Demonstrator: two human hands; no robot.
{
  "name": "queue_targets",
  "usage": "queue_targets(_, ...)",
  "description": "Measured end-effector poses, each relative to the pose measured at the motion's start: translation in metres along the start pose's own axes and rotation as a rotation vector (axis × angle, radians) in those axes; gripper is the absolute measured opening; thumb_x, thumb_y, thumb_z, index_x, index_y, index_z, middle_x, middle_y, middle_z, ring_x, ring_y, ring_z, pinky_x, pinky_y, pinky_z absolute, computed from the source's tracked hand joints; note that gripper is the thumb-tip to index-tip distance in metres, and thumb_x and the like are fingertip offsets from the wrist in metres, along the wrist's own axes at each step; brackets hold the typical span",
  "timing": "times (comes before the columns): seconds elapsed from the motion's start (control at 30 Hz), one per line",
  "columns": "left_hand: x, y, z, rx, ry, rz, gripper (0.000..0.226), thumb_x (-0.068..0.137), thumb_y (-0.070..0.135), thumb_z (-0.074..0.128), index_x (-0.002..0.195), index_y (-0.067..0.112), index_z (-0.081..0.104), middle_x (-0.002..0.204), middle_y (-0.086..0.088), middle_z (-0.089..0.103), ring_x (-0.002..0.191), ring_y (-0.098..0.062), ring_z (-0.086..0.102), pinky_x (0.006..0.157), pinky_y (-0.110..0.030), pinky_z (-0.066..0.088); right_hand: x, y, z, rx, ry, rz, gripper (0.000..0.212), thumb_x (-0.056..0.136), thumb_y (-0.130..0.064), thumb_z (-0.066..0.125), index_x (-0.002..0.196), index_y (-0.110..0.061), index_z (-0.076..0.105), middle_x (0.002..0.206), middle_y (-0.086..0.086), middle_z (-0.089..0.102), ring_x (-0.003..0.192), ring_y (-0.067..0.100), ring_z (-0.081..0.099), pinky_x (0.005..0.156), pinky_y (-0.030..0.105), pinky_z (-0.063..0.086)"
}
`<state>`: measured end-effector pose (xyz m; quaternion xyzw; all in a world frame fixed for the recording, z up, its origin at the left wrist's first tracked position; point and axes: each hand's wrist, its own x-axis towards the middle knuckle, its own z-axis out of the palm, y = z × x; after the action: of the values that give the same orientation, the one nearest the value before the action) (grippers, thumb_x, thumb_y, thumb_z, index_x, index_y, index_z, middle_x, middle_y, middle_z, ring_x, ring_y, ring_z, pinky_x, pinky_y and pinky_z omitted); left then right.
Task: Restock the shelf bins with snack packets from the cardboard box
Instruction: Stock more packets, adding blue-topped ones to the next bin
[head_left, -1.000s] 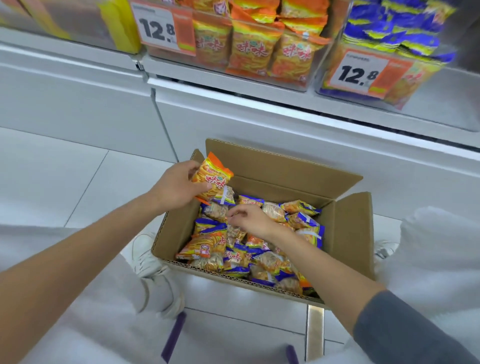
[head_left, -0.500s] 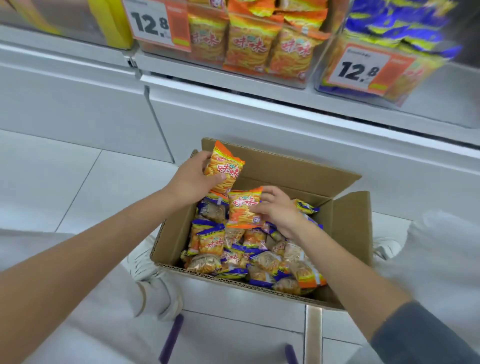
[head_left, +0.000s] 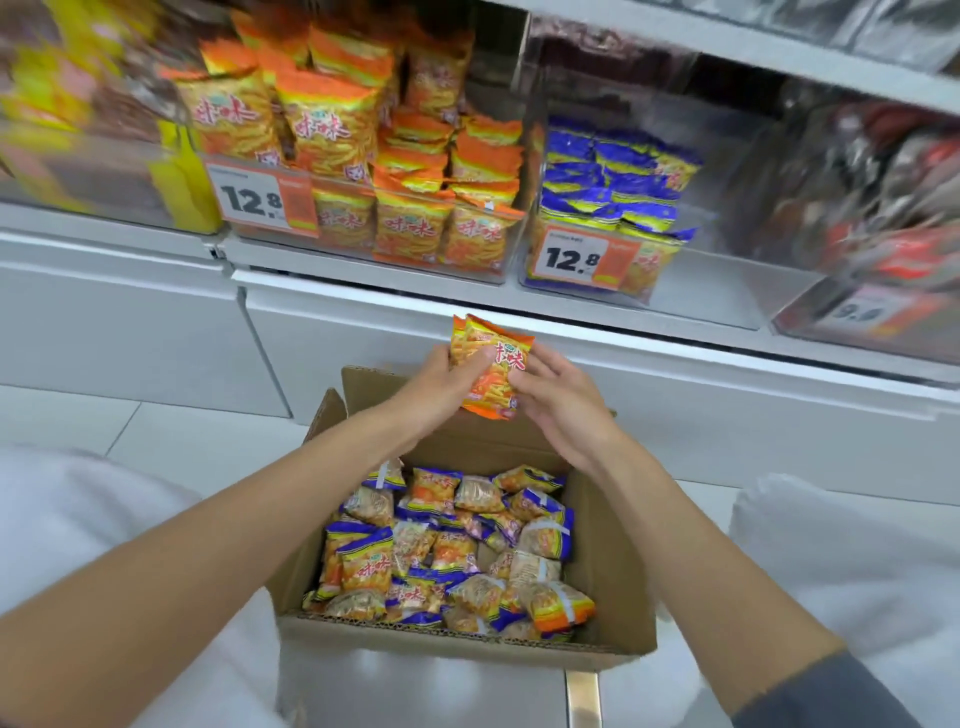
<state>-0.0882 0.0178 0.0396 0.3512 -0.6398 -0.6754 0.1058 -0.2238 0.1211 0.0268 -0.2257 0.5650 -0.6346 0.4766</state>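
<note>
Above the open cardboard box (head_left: 613, 582) my left hand (head_left: 441, 387) grips orange snack packets (head_left: 493, 366) stacked together. My right hand (head_left: 558, 400) touches the front packet's right edge with fingers spread. The box on the floor holds several blue and orange packets (head_left: 447, 556). On the shelf above, a clear bin (head_left: 363, 171) is stocked with orange packets behind a 12.8 price tag. To its right stands a clear bin of blue packets (head_left: 613, 197), also tagged 12.8.
White cabinet panels (head_left: 130, 322) run below the shelf. Blurred bins with yellow packets (head_left: 78, 114) stand at the left and red ones (head_left: 883, 208) at the right. My knees in white trousers (head_left: 852, 561) flank the box on a pale tiled floor (head_left: 182, 436).
Both hands rose out of the box with orange packets and met above its back flap. The view tilted up, showing more of the shelf bins.
</note>
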Motion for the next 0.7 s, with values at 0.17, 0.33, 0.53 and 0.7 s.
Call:
queue_targets(0.17,-0.003,0.029,-0.020,-0.097,0.086,0.064,0.045,0.100,0.044,0.042,0.130,0.011,0.050,0.116,-0.011,0.068,0.103,-0.022,0.068,0.088,-0.041,0.057,-0.002,-0.047,0.039,-0.260,-0.062,-0.074,0.034,0.093,-0.015,0.062,0.127,-0.019,0.059,0.119,0.003,0.067,0.106,0.015,0.065,0.085,0.023,0.051)
queue_targets(0.33,-0.007,0.096,-0.051,0.138,0.145,0.273,0.048,0.101,0.046,0.035,0.134,0.014,0.049,0.126,-0.001,0.057,0.110,-0.016,0.054,0.092,-0.032,0.042,0.024,-0.096,0.077,-0.253,-0.054,-0.119,0.081,0.077,-0.029,0.081,0.144,-0.017,0.039,0.135,0.009,0.059,0.112,0.023,0.065,0.083,0.030,0.052)
queue_targets(0.53,0.028,0.139,-0.110,0.805,0.382,0.508,0.062,0.097,0.061,0.027,0.129,0.016,0.056,0.132,-0.009,0.052,0.126,-0.029,0.043,0.102,-0.046,0.033,0.074,-0.141,0.109,-0.274,0.087,-0.208,0.102,0.048,-0.041,0.090,0.137,-0.029,0.042,0.126,0.007,0.061,0.109,0.025,0.065,0.089,0.049,0.056)
queue_targets(0.7,0.076,0.140,-0.175,1.339,0.757,0.760,0.055,0.096,0.050,0.025,0.129,0.021,0.058,0.142,-0.004,0.050,0.136,-0.024,0.038,0.111,-0.048,0.021,0.148,-0.169,0.115,-0.350,0.225,-0.371,0.077,0.068,-0.019,0.083,0.130,-0.030,0.039,0.116,0.003,0.064,0.103,0.018,0.065,0.084,0.033,0.055)
